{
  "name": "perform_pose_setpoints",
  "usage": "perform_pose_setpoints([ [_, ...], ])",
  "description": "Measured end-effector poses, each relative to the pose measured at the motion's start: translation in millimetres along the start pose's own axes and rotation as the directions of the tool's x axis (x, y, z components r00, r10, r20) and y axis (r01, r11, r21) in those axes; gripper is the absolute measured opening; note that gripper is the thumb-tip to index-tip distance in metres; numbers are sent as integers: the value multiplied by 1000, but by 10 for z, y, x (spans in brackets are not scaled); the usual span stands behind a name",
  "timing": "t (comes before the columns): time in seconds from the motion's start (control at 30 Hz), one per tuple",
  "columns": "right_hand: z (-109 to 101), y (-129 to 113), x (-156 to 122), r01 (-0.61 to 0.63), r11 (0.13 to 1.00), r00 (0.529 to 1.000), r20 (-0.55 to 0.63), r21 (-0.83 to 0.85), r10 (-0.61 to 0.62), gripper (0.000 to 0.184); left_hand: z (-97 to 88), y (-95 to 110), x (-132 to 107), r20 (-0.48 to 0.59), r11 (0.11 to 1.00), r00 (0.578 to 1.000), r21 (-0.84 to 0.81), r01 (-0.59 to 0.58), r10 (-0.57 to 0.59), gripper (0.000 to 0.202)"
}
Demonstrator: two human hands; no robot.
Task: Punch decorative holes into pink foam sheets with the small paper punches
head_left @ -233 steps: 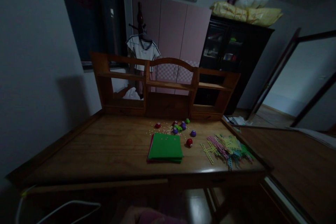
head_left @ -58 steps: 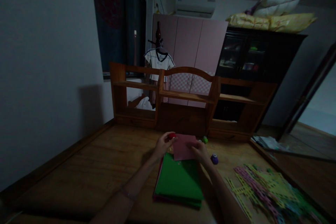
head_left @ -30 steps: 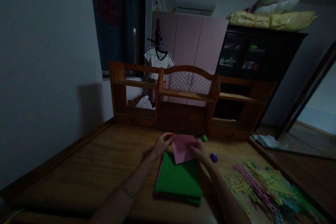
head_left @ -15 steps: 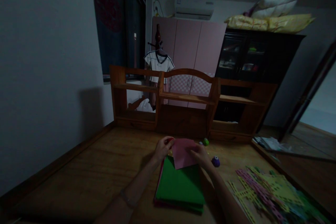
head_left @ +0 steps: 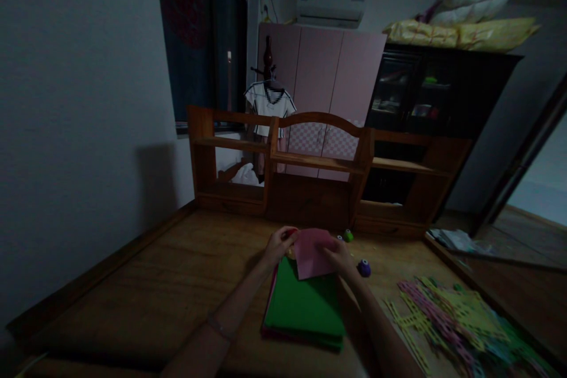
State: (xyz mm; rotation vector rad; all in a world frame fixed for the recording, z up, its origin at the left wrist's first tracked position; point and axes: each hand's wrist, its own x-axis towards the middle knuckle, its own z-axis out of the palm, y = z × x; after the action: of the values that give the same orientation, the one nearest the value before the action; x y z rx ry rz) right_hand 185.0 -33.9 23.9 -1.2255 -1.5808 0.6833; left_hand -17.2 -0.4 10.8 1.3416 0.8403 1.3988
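Observation:
My left hand (head_left: pixel 277 244) is closed around a small red punch (head_left: pixel 290 233) at the left edge of a pink sheet (head_left: pixel 312 252). My right hand (head_left: pixel 340 258) pinches the right side of that pink sheet and holds it up at a tilt. Below both hands lies a stack of coloured sheets with a green sheet (head_left: pixel 305 306) on top, resting on the wooden desk (head_left: pixel 177 283).
A purple punch (head_left: pixel 364 268) and a green punch (head_left: pixel 348 235) sit right of my hands. A heap of punched paper strips (head_left: pixel 447 319) covers the desk's right side. A wooden shelf unit (head_left: pixel 319 171) stands along the back edge. A wall is at the left.
Long ago no hands were in view and the stack lay alone. Over the last two seconds both hands stay on the pink sheet and red punch, shifting only slightly.

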Motion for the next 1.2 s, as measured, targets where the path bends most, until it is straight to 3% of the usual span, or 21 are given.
perform_pose_setpoints([
  [0.13, -15, 4, 5, -5, 999, 1000, 2, 35, 5, 32, 12, -21, -11, -63, 998, 998, -65, -17, 13, 41],
  [0.3, -30, 9, 24, -25, 999, 999, -21, 24, 26, 30, -50, -42, 28, -191, 976, 977, -210, 52, -93, 46],
  [0.4, -40, 8, 32, -26, 1000, 999, -36, 18, 26, 29, -73, -22, 27, -205, 943, 970, -327, 59, -132, 45],
  [0.57, -40, 13, 26, -31, 998, 999, -31, 47, 33, 29, -71, 33, -36, -133, 891, 980, -447, 77, -151, 38],
  [0.83, -38, 43, 34, -48, 998, 998, -45, 47, 50, 32, -88, -51, -14, -81, 888, 980, -441, 129, -183, 43],
  [1.0, -40, 72, 52, -29, 997, 998, -62, 66, 33, 35, -91, -101, -2, 44, 845, 986, -511, 161, -161, 39],
  [1.2, -10, 82, 41, -23, 999, 997, -69, 44, 26, 33, -62, -21, -45, 188, 792, 975, -576, 204, -115, 28],
])
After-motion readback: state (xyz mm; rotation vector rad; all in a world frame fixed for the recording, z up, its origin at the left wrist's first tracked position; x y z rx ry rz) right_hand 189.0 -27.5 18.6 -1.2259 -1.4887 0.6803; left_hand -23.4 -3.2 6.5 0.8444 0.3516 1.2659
